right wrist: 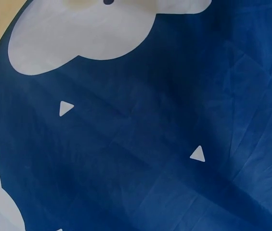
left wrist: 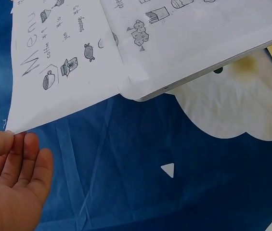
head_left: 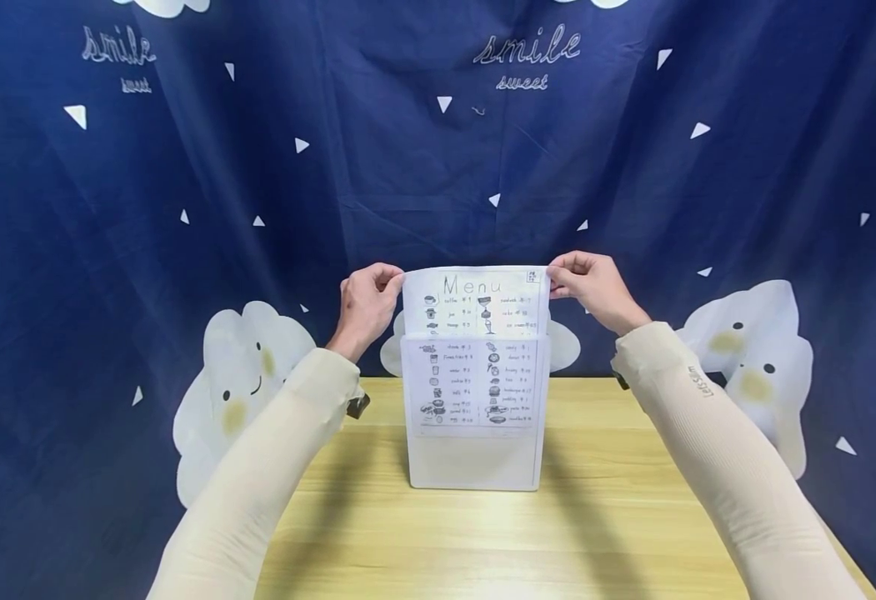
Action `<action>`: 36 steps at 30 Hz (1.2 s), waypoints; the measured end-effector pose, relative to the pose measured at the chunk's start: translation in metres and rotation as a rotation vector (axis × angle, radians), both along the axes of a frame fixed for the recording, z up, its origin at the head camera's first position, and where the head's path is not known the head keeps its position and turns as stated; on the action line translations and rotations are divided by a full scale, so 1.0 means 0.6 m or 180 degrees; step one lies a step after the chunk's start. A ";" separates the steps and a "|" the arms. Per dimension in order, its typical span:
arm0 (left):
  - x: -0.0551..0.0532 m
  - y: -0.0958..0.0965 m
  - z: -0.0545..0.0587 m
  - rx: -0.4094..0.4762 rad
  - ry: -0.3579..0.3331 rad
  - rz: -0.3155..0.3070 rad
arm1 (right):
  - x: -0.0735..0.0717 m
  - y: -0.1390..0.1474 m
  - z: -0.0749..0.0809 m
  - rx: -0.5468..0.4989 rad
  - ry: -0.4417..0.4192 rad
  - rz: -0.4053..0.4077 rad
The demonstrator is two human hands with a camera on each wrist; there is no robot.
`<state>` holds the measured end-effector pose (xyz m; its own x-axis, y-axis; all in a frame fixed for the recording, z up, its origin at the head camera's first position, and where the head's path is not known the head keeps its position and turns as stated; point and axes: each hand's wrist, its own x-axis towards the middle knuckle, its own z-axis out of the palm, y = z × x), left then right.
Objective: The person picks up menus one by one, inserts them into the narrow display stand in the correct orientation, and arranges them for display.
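A paper menu sheet (head_left: 471,300) with pencil drawings and prices stands partly inside an upright clear-fronted sign holder (head_left: 475,462). Its top part sticks out above the holder's upper edge, and its lower part shows through the front. At the sheet's top left corner, my left hand (head_left: 368,304) pinches the paper between thumb and fingers. The left wrist view shows this same hand (left wrist: 18,178) at the corner, its other fingers loosely bent. My right hand (head_left: 595,287) pinches the top right corner; the right wrist view does not show that hand.
The holder stands on a light wooden table (head_left: 347,517). Behind the table hangs a dark blue curtain (head_left: 407,167) with white triangles, lettering and smiling clouds. Shadows of both arms fall on the tabletop.
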<state>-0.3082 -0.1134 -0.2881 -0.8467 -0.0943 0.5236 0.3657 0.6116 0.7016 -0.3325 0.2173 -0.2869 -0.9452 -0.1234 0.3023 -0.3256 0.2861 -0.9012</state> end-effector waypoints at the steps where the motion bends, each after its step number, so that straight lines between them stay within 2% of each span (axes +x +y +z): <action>1: 0.000 0.000 0.000 0.0002 -0.0005 -0.0002 | 0.000 0.000 0.000 0.0006 0.0000 0.0000; 21: 0.000 -0.002 -0.012 0.0046 -0.0063 -0.0005 | 0.002 0.000 -0.008 0.0017 0.0008 0.0038; 28: 0.000 -0.003 -0.016 0.0036 -0.0041 0.0015 | 0.002 -0.001 -0.010 -0.0018 0.0049 0.0133; 36: 0.003 -0.001 -0.016 0.0020 -0.0072 0.0039 | -0.001 0.002 -0.017 -0.0024 0.0040 0.0027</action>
